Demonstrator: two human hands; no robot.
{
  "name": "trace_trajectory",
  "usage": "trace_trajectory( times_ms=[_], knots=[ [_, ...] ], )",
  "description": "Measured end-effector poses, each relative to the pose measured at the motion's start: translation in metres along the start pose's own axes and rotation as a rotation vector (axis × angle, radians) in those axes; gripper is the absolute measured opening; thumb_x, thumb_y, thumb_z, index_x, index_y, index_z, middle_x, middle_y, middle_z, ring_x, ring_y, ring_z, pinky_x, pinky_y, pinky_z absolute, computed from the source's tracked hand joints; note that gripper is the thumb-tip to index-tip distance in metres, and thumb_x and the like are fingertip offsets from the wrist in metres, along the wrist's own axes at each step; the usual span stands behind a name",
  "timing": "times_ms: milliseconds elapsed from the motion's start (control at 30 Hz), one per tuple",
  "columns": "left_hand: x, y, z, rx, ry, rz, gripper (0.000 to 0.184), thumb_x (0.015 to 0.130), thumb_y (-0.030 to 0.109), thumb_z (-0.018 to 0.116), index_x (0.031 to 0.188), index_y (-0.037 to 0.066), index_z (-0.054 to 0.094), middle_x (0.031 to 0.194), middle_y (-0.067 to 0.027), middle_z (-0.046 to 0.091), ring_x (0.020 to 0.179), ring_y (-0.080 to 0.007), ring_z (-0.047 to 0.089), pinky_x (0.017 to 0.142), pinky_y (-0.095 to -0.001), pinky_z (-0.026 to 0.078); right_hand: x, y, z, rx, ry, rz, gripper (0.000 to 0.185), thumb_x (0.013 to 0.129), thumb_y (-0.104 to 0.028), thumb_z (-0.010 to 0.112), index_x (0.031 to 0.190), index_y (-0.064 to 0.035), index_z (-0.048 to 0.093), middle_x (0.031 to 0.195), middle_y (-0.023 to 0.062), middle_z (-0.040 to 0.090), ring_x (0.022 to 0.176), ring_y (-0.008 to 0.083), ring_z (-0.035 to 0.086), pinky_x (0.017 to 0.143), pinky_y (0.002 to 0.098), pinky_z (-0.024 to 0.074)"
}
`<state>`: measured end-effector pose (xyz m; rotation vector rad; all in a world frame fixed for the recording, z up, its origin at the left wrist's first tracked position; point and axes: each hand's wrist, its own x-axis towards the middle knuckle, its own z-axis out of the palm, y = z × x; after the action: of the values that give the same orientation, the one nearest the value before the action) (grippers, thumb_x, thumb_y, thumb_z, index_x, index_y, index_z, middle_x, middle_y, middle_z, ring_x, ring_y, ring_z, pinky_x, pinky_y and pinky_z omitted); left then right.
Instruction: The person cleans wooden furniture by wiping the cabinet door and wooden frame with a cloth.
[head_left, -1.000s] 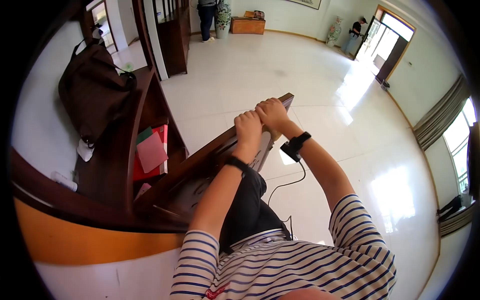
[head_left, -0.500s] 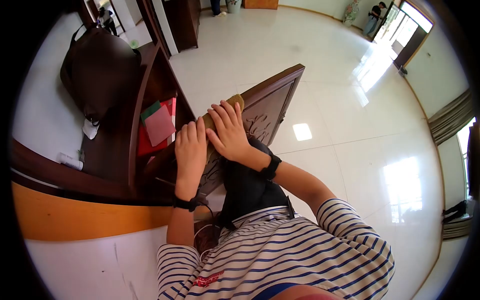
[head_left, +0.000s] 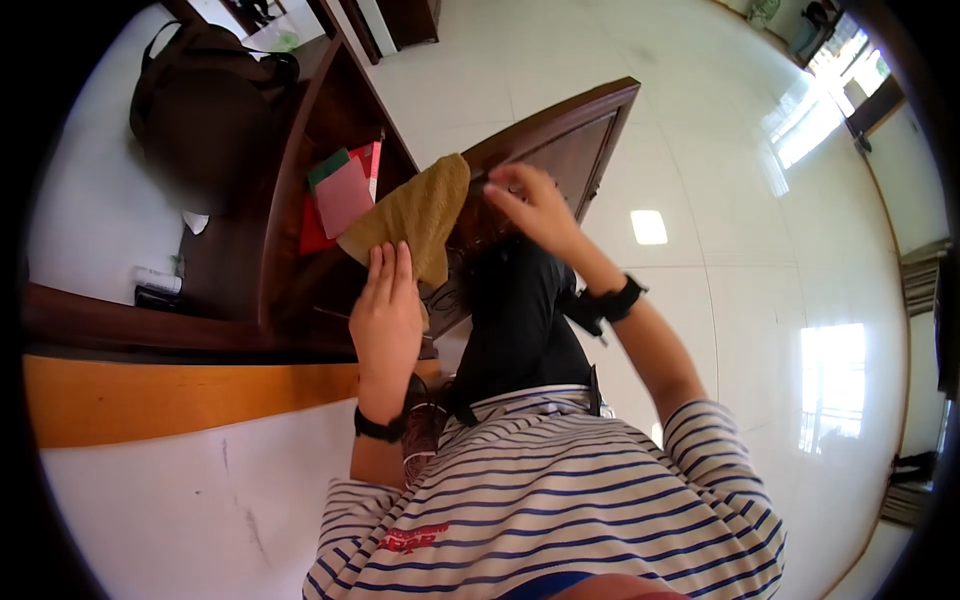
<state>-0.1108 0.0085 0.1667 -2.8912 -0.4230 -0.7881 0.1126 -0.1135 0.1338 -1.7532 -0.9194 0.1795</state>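
Note:
A yellow-brown cloth (head_left: 418,210) lies spread over the top edge of an open dark wooden cabinet door (head_left: 560,125) with carved patterns. My left hand (head_left: 388,310) rests on the lower part of the cloth, its fingers stretched out and side by side. To the right of the cloth, my right hand (head_left: 533,205) is raised in front of the door, apart from the cloth. Its fingers are bent and apart, with nothing visible between them. Both wrists wear black bands.
A dark bag (head_left: 205,120) sits on the cabinet top (head_left: 225,270) at the left, near a white bottle (head_left: 158,280). Red, green and pink folders (head_left: 342,195) stand in the open compartment. A person (head_left: 812,28) stands by the far doorway.
Both hands were together on the door edge and slid toward the cabinet. Now my right hand has come off the cloth to the right, and the cloth is more spread out. The view has shifted downward.

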Motion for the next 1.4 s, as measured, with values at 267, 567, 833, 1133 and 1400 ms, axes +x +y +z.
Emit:
trace_trajectory(
  times_ms=[267, 567, 833, 1133, 1400],
  knots=[
    [-0.022, 0.02, 0.002, -0.057, -0.172, -0.039, 0.046, 0.094, 0.017, 0.056, 0.137, 0.002, 0.047, 0.127, -0.0209, 0.059, 0.12, -0.0313, 0.057, 0.095, -0.0365, 0.049, -0.004, 0.003, 0.055, 0.501, -0.097, 0.184, 0.037, 0.086, -0.027, 0.071, 0.107, -0.0018, 0.055, 0.085, 0.0064, 0.064, 0.072, 0.0134, 0.058, 0.065, 0.031, 0.0475],
    [0.097, -0.007, -0.02, -1.604, -0.511, -0.581, 0.048, 0.097, 0.038, 0.056, 0.129, 0.002, 0.05, 0.106, -0.0062, 0.064, 0.094, -0.0147, 0.062, 0.08, -0.0266, 0.049, -0.037, -0.091, 0.004, 0.236, -0.174, -0.389, 0.037, 0.079, -0.007, 0.067, 0.111, -0.0072, 0.048, 0.082, 0.0157, 0.057, 0.072, 0.0357, 0.06, 0.064, 0.0388, 0.0484],
    [0.163, 0.033, -0.046, -1.423, -0.095, -0.073, 0.031, 0.098, 0.025, 0.059, 0.121, 0.004, 0.053, 0.106, -0.0017, 0.062, 0.096, -0.0082, 0.059, 0.077, -0.0208, 0.047, -0.074, -0.099, -0.044, 0.225, -0.109, -0.165, 0.059, 0.08, -0.003, 0.068, 0.134, -0.0067, 0.045, 0.104, 0.0093, 0.053, 0.07, 0.0182, 0.057, 0.063, 0.029, 0.049],
    [0.151, 0.008, -0.052, -1.461, -0.003, -0.455, 0.05, 0.104, 0.035, 0.044, 0.146, 0.012, 0.028, 0.141, -0.0081, 0.039, 0.132, -0.0166, 0.035, 0.103, -0.0347, 0.039, -0.012, -0.056, -0.034, -0.137, 0.365, -0.369, 0.06, 0.083, -0.026, 0.073, 0.13, 0.0016, 0.047, 0.12, 0.0202, 0.053, 0.087, 0.0312, 0.062, 0.082, 0.0345, 0.0501],
    [0.135, 0.01, -0.062, -1.32, -0.083, -0.159, 0.057, 0.103, 0.028, 0.046, 0.151, 0.011, 0.018, 0.146, -0.0082, 0.036, 0.137, -0.0177, 0.031, 0.112, -0.0314, 0.024, 0.008, -0.081, -0.017, 1.119, -0.392, 0.359, 0.076, 0.092, -0.045, 0.063, 0.145, 0.0004, 0.03, 0.128, 0.0123, 0.054, 0.118, 0.0202, 0.052, 0.1, 0.031, 0.0414]
  ],
)
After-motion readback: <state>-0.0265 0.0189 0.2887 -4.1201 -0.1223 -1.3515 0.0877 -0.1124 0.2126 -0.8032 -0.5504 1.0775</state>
